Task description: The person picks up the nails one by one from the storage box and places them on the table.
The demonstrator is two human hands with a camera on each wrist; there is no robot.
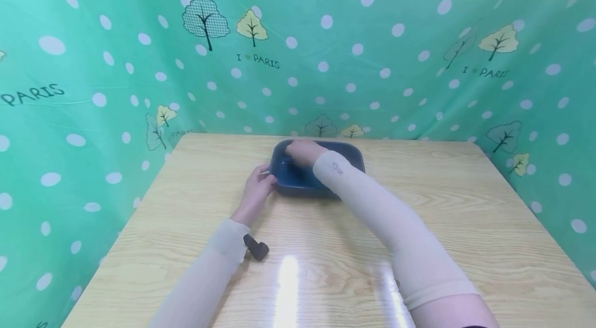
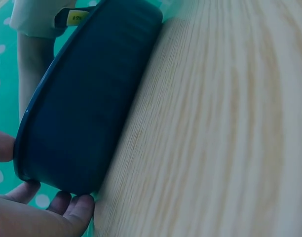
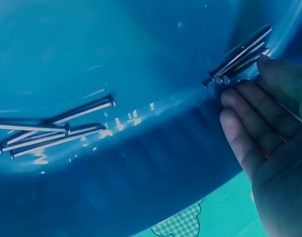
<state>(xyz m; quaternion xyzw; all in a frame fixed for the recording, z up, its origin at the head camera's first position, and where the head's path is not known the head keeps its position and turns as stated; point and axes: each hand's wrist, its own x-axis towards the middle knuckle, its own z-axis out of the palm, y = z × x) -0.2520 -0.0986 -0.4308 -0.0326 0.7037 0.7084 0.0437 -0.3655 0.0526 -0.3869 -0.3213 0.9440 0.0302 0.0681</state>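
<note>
A dark blue plastic basin [image 1: 321, 192] with rounded corners sits toward the back of the wooden table. My left hand [image 1: 258, 183] touches its left end, and in the left wrist view the fingertips [image 2: 81, 210] rest against the outside wall and rim. Inside the basin is my right hand [image 1: 304, 153]. The right wrist view shows its fingers [image 3: 240, 133] slightly bent beside a small bunch of metal nails [image 3: 242, 57], the thumb tip right at the nails' ends. Farther along the basin floor lies another loose pile of nails [image 3: 52, 133].
The light wood table [image 1: 209, 173] ends at a green dotted cloth [image 1: 326, 79] hung behind and at both sides. A black strap mount [image 1: 256, 248] sits on the left wrist. Light sleeves [image 1: 372, 204] cover both forearms.
</note>
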